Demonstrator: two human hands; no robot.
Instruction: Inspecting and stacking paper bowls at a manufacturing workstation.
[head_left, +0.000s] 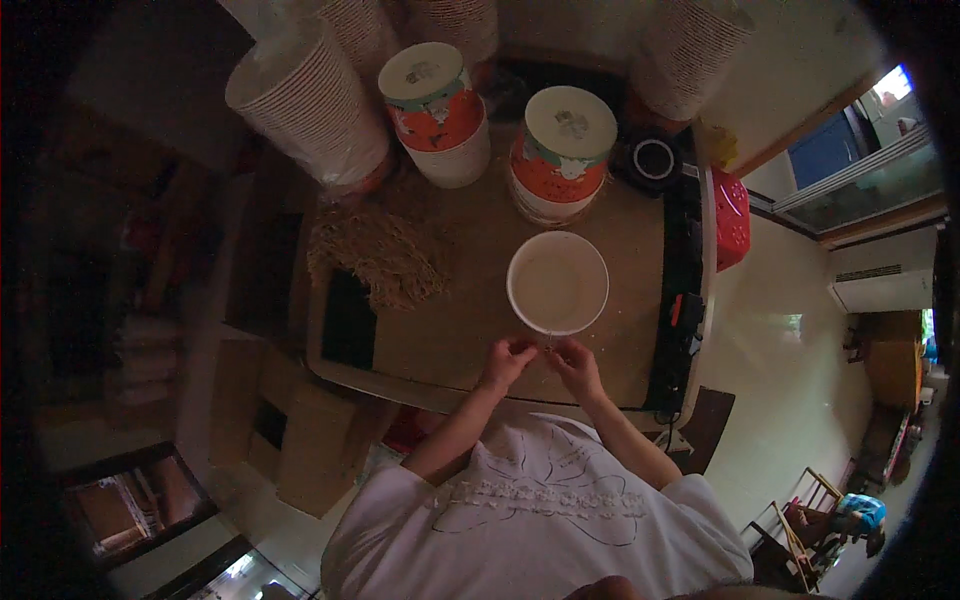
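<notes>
A white paper bucket (557, 284) stands on the table right in front of me, its round mouth facing up. At its near side, just below the rim, my left hand (511, 362) and my right hand (575, 367) meet with their fingertips pinched close together. Whatever lies between the fingers is too small and dim to make out. To the left lies a loose heap of tan twine-like strands (385, 250). Behind the bucket stands an upside-down stack of orange, green and white paper buckets (560, 175), with a similar stack (435, 125) left of it.
Tall plastic-wrapped stacks of paper buckets (305, 105) rise at the back left, with another wrapped stack (690, 60) at the back right. A black roll (652, 162) and a red basket (731, 218) sit to the right. An open cardboard box (310, 440) stands below the table's left side.
</notes>
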